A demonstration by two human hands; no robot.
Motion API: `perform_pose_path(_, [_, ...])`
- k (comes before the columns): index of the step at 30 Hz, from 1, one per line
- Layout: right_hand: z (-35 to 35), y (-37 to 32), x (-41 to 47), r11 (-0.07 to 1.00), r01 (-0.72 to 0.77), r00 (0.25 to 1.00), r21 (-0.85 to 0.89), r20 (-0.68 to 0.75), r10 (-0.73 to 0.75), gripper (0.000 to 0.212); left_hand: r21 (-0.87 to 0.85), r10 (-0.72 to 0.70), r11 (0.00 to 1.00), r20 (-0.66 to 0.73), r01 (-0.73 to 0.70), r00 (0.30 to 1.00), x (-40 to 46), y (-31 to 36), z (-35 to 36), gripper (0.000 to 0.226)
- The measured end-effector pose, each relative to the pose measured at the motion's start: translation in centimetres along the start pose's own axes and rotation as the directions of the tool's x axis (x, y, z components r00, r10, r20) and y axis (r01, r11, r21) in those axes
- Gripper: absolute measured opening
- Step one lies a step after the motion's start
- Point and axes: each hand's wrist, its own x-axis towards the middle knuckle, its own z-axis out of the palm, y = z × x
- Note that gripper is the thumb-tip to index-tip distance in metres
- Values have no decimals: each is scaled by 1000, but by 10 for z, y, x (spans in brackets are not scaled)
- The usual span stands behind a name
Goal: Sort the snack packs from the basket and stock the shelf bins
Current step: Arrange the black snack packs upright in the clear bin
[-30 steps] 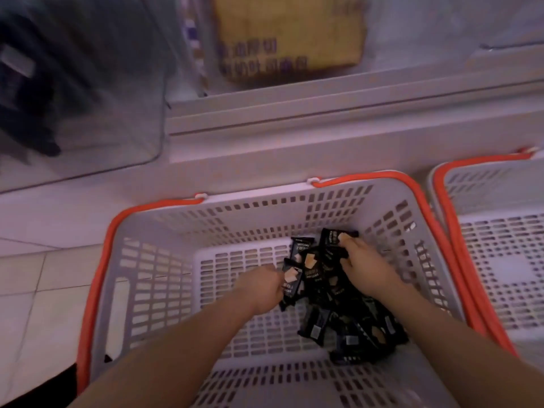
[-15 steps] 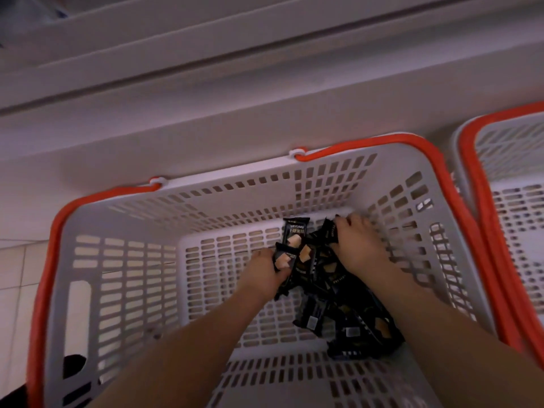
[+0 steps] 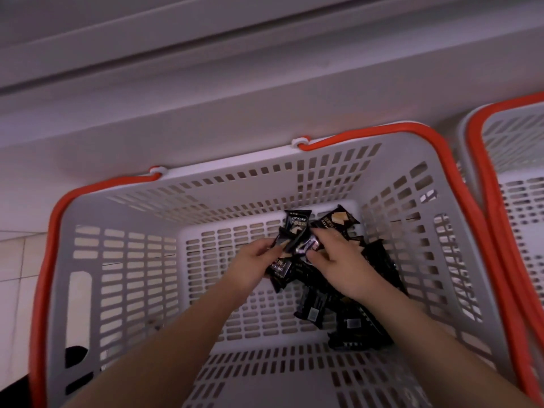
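A grey slotted basket (image 3: 123, 260) with orange handles sits on the floor below me. Several black snack packs (image 3: 332, 307) lie heaped on its bottom, toward the right side. My left hand (image 3: 250, 266) grips a small bunch of black packs (image 3: 290, 240) that fan upward from its fingers. My right hand (image 3: 338, 260) is just to the right, fingers curled and pinching a dark pack (image 3: 307, 245) against that bunch. One more pack (image 3: 338, 220) lies near the basket's far wall.
A second grey basket (image 3: 518, 178) with an orange handle stands close on the right. The white base of a shelf unit (image 3: 235, 92) runs across the top. Pale floor tiles (image 3: 14, 260) show at the left.
The camera has tilted further down, so the shelf bins are out of view. My right hand has drawn back from the far packs toward my left hand and meets the bunch.
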Motion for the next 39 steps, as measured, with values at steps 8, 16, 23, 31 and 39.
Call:
perform_pose_path(8, [0, 4, -6, 883, 345, 929, -320, 247, -274, 59, 110, -228, 972, 194, 209, 954, 6, 10, -13, 34])
perform_pose_path(16, [7, 9, -4, 852, 259, 961, -455, 207, -181, 76, -241, -297, 906, 225, 348, 928, 11, 13, 8, 66])
perform_pose_path(23, [-7, 20, -5, 947, -54, 998, -316, -29, 47, 51, -140, -144, 982, -111, 128, 983, 17, -2, 21, 23])
perform_pose_path(31, [-12, 21, -7, 900, -268, 894, 344, -259, 365, 34, 452, 61, 892, -49, -33, 997, 29, -12, 52, 45])
perform_pose_path(39, [-13, 22, -7, 888, -335, 897, 314, -183, 403, 26, 645, 476, 590, 208, -486, 854, 4, -10, 29, 53])
